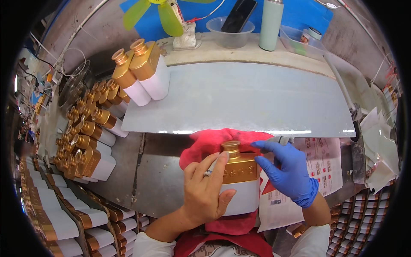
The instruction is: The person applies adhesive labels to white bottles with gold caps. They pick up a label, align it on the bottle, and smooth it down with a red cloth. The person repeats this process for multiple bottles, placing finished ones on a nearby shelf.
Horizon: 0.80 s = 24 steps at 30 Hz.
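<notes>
A bottle (242, 198) with a white lower body and a gold upper part and neck stands upright in front of me, against a pink-red cloth (205, 143). My left hand (204, 186), bare and with a ring, grips its left side; the fingertips reach the gold shoulder and the thumb lies on the front. In a blue glove, my right hand (289, 171) is at the bottle's right shoulder, thumb and forefinger apart near the gold edge. A small grey cloth (281, 140) shows at its fingers, seemingly held; part of the grip is hidden.
Two gold-topped bottles (147, 79) stand on the grey board (248, 98), and several more (92, 132) crowd the left. Packed bottles fill both lower sides. Printed paper (317, 165) lies at right. Behind are a green-bladed fan (170, 19), a plastic bowl (231, 39) with a phone and a flask (270, 25).
</notes>
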Tool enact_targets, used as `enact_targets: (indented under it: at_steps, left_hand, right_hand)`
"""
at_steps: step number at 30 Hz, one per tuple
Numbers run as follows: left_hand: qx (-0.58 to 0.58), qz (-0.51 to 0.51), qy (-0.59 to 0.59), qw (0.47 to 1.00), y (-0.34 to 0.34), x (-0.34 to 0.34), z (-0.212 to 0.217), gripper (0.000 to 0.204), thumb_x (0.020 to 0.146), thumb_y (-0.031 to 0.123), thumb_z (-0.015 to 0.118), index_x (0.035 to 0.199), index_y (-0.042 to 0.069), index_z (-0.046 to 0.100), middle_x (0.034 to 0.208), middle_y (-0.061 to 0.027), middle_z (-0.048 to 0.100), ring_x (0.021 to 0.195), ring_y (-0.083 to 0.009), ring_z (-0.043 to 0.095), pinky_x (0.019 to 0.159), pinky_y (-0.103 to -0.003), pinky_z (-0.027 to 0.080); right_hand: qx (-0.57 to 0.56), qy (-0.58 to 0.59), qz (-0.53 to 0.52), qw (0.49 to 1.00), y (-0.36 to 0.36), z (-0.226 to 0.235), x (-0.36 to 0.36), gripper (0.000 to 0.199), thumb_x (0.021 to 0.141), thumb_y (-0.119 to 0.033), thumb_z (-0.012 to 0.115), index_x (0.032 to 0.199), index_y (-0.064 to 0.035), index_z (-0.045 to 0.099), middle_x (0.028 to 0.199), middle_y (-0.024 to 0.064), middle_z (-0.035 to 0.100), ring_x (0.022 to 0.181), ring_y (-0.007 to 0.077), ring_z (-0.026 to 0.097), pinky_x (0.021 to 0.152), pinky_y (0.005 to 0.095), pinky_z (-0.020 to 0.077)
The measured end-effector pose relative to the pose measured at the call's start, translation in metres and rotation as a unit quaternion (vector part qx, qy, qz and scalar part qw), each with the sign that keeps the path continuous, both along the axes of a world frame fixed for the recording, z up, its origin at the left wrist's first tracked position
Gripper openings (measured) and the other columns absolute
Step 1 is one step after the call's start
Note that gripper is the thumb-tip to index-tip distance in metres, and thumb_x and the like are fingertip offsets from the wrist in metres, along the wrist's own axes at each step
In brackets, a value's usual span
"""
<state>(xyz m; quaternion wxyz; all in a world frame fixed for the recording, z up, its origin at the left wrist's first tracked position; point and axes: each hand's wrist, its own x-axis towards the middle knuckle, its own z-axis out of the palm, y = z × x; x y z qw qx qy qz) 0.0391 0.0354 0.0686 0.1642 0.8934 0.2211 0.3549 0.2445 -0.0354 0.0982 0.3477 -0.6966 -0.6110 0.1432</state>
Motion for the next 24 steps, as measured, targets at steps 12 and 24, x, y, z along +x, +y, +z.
enact_targets:
  at_steps: [12,24]
  left_hand:
    - [-0.306,0.031,-0.096,0.947,0.021,0.019,-0.007,0.02,0.099,0.018,0.044,0.101,0.0,0.052,0.092,-0.0132,0.055,0.086,-0.0271,0.053,0.077,-0.032,0.04]
    - [-0.059,-0.129,-0.068,0.988,0.041,-0.027,-0.032,0.017,0.092,0.019,0.049,0.099,0.004,0.052,0.124,-0.0278,0.054,0.112,-0.0323,0.051,0.093,-0.04,0.04]
  right_hand:
    - [0.045,0.125,0.004,0.991,-0.014,-0.037,-0.013,0.033,0.09,-0.006,0.058,0.122,-0.0082,0.058,0.102,0.014,0.059,0.09,0.0293,0.06,0.078,0.0362,0.0493]
    - [0.051,0.082,0.004,0.995,-0.012,-0.043,-0.013,0.037,0.092,-0.01,0.054,0.13,-0.0105,0.052,0.105,0.0129,0.06,0.09,0.0306,0.062,0.076,0.0364,0.0511]
